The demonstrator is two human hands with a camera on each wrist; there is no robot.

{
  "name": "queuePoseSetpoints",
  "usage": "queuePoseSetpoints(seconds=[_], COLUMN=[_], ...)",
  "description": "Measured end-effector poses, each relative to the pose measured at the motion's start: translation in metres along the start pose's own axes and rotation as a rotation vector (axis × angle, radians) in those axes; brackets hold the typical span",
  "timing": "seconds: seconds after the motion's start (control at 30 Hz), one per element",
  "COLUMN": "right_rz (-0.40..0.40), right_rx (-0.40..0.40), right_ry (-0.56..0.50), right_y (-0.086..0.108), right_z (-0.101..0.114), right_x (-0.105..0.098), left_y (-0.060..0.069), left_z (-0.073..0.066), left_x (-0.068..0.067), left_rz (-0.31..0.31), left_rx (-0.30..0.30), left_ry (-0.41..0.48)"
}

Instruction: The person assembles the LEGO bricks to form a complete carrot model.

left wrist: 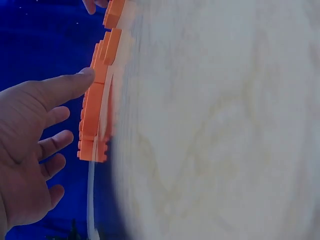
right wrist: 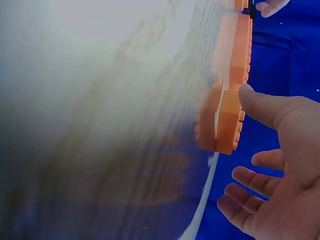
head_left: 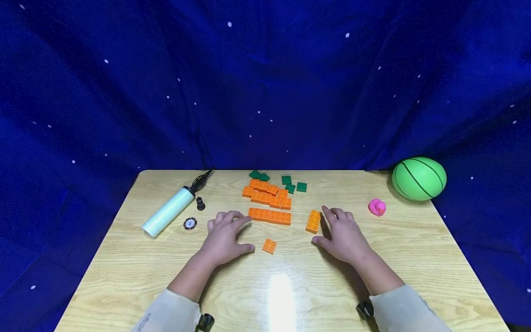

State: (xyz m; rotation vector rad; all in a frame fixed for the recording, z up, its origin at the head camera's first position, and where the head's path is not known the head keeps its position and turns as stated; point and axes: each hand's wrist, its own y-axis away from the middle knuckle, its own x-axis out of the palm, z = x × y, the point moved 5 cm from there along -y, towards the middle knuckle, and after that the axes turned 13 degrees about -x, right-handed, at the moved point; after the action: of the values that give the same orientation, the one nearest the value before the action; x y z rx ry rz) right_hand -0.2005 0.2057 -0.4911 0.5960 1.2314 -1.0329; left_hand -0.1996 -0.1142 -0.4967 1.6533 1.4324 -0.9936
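Observation:
My left hand (head_left: 226,237) rests over the table with fingers spread, its index fingertip at the left end of a row of two orange bricks (head_left: 269,216). To the right of its thumb lies a small square orange brick (head_left: 269,246), apart from the hand. My right hand (head_left: 343,234) is spread beside a lighter orange brick (head_left: 313,221), with the fingers on its right side; whether they touch it I cannot tell. In the right wrist view that hand's thumb (right wrist: 265,105) is extended near the lighter brick (right wrist: 229,122). Neither hand grips anything.
Behind the row sits a cluster of orange bricks (head_left: 265,193), with several green bricks (head_left: 289,184) farther back. A hand pump (head_left: 170,211), black piece (head_left: 200,204) and poker chip (head_left: 190,223) lie left. At right are a pink rubber duck (head_left: 377,207) and green ball (head_left: 419,179).

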Motion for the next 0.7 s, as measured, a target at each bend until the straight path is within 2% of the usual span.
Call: queuePoseSetpoints(seconds=[0.4,0.7], right_rz=[-0.002,0.000], right_rx=[-0.027,-0.079], right_ry=[-0.027,0.050], right_y=[-0.009,-0.019], right_z=[0.004,0.005], right_x=[0.002,0.000], left_y=[-0.001,-0.004], left_z=[-0.014,-0.025], left_x=[0.015,0.025], left_rz=[0.092,0.127], left_rx=[0.079,0.129], left_ry=[0.100,0.079])
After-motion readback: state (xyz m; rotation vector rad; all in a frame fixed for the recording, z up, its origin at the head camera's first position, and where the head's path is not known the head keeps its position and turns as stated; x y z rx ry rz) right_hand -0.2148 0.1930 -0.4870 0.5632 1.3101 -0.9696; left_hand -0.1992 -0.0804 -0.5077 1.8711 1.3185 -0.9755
